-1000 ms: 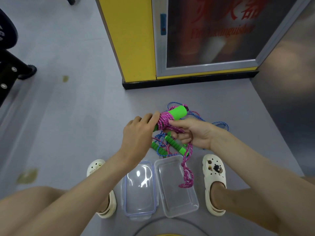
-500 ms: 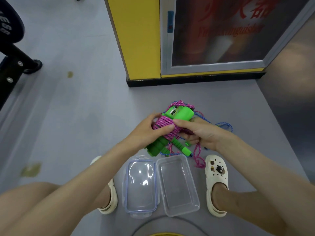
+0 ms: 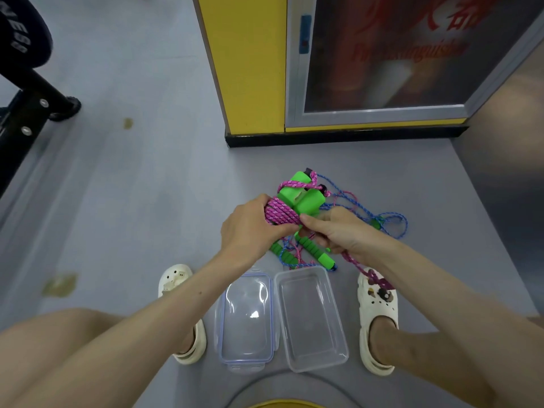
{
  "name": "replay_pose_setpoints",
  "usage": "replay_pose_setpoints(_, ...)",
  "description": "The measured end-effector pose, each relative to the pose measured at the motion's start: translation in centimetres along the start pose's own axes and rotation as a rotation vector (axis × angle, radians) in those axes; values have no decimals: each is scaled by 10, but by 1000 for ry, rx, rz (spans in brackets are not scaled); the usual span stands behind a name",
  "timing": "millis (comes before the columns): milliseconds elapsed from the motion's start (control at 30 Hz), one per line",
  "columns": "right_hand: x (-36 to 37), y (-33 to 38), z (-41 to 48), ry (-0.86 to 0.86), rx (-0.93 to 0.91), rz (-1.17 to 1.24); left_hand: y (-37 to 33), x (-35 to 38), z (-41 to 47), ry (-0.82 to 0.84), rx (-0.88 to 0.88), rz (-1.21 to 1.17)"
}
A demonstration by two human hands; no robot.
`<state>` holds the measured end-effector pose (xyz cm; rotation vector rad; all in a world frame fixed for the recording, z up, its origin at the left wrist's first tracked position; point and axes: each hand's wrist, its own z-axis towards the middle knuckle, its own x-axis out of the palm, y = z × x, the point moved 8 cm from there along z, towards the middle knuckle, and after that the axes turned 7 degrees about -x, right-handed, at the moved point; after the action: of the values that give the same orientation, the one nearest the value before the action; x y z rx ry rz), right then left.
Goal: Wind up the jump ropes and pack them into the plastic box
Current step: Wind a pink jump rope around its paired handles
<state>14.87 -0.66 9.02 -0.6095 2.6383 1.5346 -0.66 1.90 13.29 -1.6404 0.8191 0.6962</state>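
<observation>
1. a grey floor (image 3: 132, 178) fills most of the view, smooth and matte, with a soft sheen in places.
2. two yellowish-brown stains mark it: a small spot (image 3: 128, 123) at upper left and a larger smear (image 3: 59, 285) near the left edge.
3. a yellow cabinet (image 3: 250, 63) stands at the top, on a black base strip (image 3: 338, 138) that meets the floor.
4. its metal-framed glass door (image 3: 397, 54) carries blurred red lettering; the contents behind it are unclear.
5. a black metal frame (image 3: 26, 107) with bolts and a rubber foot sits at the left edge.
6. a grey wall (image 3: 506, 160) rises at right.
7. the light is even and diffuse.
</observation>
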Motion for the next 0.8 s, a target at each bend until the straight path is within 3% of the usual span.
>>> replay_pose_setpoints(233, 13, 7, -3, 43, -17, -8, 0, -10, 1, -154, 14, 145)
replay_pose_setpoints(467, 21, 16, -6, 66, -17, 218, -24, -6, -13, -378, 287, 371)
replay_pose_setpoints(633, 14, 14, -4, -32, -26, 343, -35, 0, -21, -560, 477, 458)
replay_pose_setpoints(733, 2, 10, -5, -156, -9, 324, -38, 8, -27, -486, 565, 358)
replay_pose_setpoints(800, -7, 9, -5, -209, -13, 277, -39, 9, -24, -332, 535, 212)
